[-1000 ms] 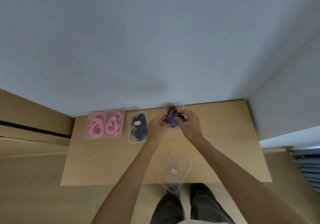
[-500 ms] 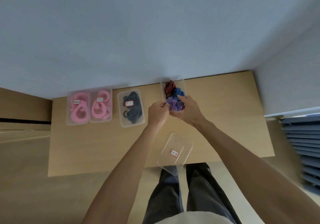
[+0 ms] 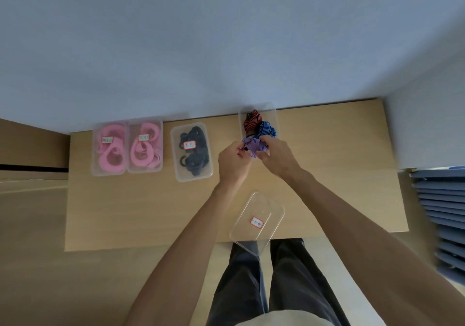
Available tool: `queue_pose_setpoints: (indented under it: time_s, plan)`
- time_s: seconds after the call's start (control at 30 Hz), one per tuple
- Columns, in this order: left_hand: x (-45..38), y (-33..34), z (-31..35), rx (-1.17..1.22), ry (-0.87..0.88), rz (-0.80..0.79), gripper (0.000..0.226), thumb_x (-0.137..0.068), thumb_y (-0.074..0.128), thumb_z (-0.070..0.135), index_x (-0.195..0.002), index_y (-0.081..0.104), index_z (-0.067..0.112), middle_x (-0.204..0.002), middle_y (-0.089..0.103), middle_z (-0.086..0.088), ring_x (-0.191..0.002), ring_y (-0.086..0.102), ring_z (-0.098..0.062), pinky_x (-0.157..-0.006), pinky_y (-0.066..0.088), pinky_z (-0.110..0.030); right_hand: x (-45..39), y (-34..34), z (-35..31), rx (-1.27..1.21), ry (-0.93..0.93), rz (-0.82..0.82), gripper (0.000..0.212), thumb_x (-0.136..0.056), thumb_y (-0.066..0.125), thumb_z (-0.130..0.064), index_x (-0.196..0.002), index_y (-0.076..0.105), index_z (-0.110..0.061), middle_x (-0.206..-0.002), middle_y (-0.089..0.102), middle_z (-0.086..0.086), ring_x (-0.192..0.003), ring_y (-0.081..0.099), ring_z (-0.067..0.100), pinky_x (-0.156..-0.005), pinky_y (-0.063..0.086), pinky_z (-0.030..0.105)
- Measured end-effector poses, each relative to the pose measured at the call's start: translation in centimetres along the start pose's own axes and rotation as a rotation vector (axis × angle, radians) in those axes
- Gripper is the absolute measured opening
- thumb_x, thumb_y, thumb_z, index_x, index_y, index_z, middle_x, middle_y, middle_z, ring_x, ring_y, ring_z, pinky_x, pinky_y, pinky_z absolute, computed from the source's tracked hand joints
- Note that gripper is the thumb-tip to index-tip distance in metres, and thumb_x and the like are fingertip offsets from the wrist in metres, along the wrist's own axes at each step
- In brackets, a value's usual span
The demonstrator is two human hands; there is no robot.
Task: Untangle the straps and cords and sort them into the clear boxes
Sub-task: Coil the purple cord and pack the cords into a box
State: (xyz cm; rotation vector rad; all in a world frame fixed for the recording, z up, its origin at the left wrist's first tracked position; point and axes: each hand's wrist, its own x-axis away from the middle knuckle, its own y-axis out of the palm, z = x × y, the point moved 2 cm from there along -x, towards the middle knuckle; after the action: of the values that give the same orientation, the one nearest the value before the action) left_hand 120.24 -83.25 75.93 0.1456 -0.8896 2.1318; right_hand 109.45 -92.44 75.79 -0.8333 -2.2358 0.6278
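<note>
Left hand and right hand both pinch the purple cord at the near end of the far clear box; a hard tug risks snagging the 2 cords inside.

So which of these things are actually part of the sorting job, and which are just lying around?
Part of the job:
- purple cord, held by left hand and right hand
- far clear box with red cord and blue cord
- two boxes of pink straps
- box of black straps
- empty clear piece at the near edge

Just lying about:
- blue stack beside the table
</note>
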Motion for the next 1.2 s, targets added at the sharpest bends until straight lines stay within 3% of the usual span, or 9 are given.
queue_pose_setpoints:
  time_s: [0.2,0.27,0.37,0.53,0.67,0.77,0.93,1.07,1.2]
  plan:
    - [-0.7,1.1,0.7,-0.127,0.134,0.025,0.013,-0.083,0.062,0.004,-0.087,0.073,0.011,-0.079,0.072,0.001,-0.069,0.060,-0.014,-0.061,0.045,-0.021,0.7,0.3,1.0,0.017,-0.035,0.216,0.029,-0.087,0.066,-0.004,-0.116,0.068,-0.004,-0.110,0.064,0.015,-0.094,0.062,0.033,-0.083,0.049,0.044]
    - [-1.0,1.1,0.6,-0.118,0.125,0.035,0.011,-0.082,0.065,0.005,-0.086,0.074,0.011,-0.077,0.072,0.002,-0.068,0.061,-0.015,-0.063,0.049,-0.028,0.6,0.5,1.1,0.017,-0.078,0.195,0.030,-0.086,0.072,-0.017,-0.114,0.070,-0.006,-0.106,0.069,0.011,-0.094,0.065,0.030,-0.085,0.050,0.042]
    - [-1.2,0.8,0.0,-0.070,0.125,0.024,0.011,-0.081,0.066,0.004,-0.087,0.073,0.009,-0.076,0.072,0.000,-0.069,0.064,-0.017,-0.067,0.053,-0.033,0.1,0.3,1.2,0.044,-0.077,0.155,0.052,-0.079,0.080,-0.035,-0.124,0.065,-0.014,-0.109,0.069,0.006,-0.097,0.064,0.025,-0.086,0.052,0.040]
    - [-1.4,0.7,-0.7,-0.033,0.112,-0.011,0.021,-0.086,0.059,0.001,-0.101,0.073,0.008,-0.083,0.072,-0.005,-0.075,0.065,-0.020,-0.074,0.055,-0.042,-0.7,0.5,1.0,0.178,-0.140,0.090,0.054,-0.081,0.080,-0.031,-0.130,0.062,-0.018,-0.109,0.062,0.006,-0.092,0.061,0.029,-0.077,0.048,0.039]
    - [-1.3,0.6,0.2,-0.066,0.165,0.029,0.029,-0.085,0.049,0.014,-0.097,0.075,0.010,-0.085,0.070,-0.009,-0.079,0.063,-0.024,-0.074,0.053,-0.042,0.1,0.0,0.3,0.083,-0.221,0.266,0.039,-0.075,0.081,-0.018,-0.111,0.071,-0.006,-0.093,0.065,0.010,-0.078,0.061,0.032,-0.072,0.050,0.045]
    - [-1.6,0.9,0.6,0.057,0.075,0.065,0.021,-0.087,0.054,0.004,-0.097,0.072,0.007,-0.085,0.071,-0.001,-0.081,0.068,-0.021,-0.079,0.057,-0.041,0.6,-0.3,0.1,0.074,-0.254,0.373,0.031,-0.069,0.083,-0.014,-0.094,0.071,-0.001,-0.083,0.066,0.012,-0.073,0.062,0.033,-0.066,0.051,0.044]
    - [-1.8,1.3,0.8,0.073,0.031,0.061,0.017,-0.085,0.058,-0.001,-0.086,0.072,0.008,-0.076,0.069,0.003,-0.074,0.066,-0.017,-0.073,0.055,-0.033,0.7,-0.3,0.6,0.078,-0.250,0.372,0.041,-0.068,0.087,-0.016,-0.101,0.071,0.003,-0.085,0.065,0.016,-0.073,0.062,0.035,-0.067,0.053,0.044]
    - [-1.9,1.2,0.8,0.156,-0.042,0.037,0.008,-0.087,0.064,0.011,-0.085,0.070,0.016,-0.074,0.067,0.014,-0.070,0.063,0.005,-0.063,0.045,-0.008,0.4,-0.6,1.2,0.036,-0.241,0.259,0.049,-0.068,0.089,-0.017,-0.109,0.071,0.002,-0.093,0.063,0.016,-0.077,0.062,0.032,-0.070,0.053,0.045]
    - [-1.3,1.4,0.5,0.148,-0.082,-0.011,0.009,-0.080,0.069,0.017,-0.089,0.070,0.019,-0.077,0.069,0.013,-0.073,0.062,0.009,-0.062,0.042,-0.005,0.5,-1.0,1.6,0.002,-0.283,0.220,0.045,-0.069,0.079,0.000,-0.113,0.071,-0.001,-0.098,0.063,0.013,-0.082,0.061,0.029,-0.073,0.054,0.047]
